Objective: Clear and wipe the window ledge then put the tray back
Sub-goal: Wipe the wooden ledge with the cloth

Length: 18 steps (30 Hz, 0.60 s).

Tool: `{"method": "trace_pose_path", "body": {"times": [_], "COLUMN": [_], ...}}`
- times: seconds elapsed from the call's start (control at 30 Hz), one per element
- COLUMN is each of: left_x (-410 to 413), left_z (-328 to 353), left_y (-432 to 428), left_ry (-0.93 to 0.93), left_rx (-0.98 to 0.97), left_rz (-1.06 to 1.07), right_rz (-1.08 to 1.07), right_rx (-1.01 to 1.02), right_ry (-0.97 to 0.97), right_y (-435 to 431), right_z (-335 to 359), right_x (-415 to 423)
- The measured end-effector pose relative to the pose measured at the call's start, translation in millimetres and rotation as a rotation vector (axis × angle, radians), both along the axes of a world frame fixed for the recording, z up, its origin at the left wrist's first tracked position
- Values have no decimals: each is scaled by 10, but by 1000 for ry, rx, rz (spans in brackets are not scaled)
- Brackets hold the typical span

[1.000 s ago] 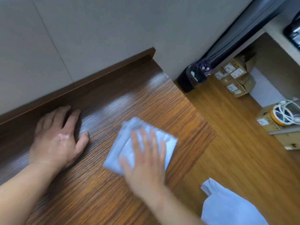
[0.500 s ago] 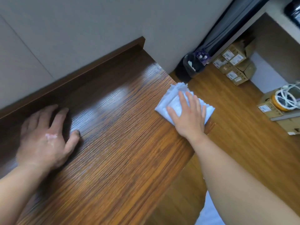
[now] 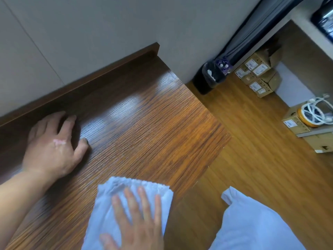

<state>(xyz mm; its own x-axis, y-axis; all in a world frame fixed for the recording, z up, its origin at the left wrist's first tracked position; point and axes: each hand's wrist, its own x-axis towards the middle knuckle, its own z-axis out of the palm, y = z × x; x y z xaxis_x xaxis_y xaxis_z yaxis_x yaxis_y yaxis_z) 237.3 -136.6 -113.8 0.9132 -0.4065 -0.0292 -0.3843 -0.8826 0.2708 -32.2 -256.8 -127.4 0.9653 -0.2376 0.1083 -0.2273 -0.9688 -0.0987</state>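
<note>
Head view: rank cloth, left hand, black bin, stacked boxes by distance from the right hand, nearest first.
1. cloth: under the right hand, touching.
2. left hand: on the ledge, to the left.
3. bin: on the floor past the ledge's end.
4. boxes: beyond the bin, farther right.

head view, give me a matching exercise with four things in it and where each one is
Things:
1 left hand
2 right hand
3 black bin
4 white cable

Places:
a on the floor by the wall corner
b flat on the bare window ledge
c coiled on top of a cardboard box
d pressing on the white cloth

Pairs: 1-b, 2-d, 3-a, 4-c
</note>
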Motion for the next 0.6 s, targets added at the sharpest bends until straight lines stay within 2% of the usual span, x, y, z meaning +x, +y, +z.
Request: {"method": "trace_pose_path", "body": {"times": [0.07,0.13,0.3,0.4,0.5,0.6], "left_x": [-68,-182,-287,-278,-285,-299], "left_z": [35,8,-71,-61,-38,-12], "left_y": [-57,-98,-85,-92,-115,-122], "left_ry": [-15,-40,-17,-25,-24,-15], "left_rx": [-27,-30,27,54,52,57], "left_rz": [-18,-87,-99,-105,-115,-113], "right_rz": [85,65,-368,-456,-503,-530], "right_rx": [50,87,57,110,146,136], "right_ry": [31,54,84,125,125,115], "right_y": [-149,-540,-2047,-2717,-2925,-2749], "right_z": [23,70,55,61,94,98], "right_x": [-54,29,574,800,896,872]}}
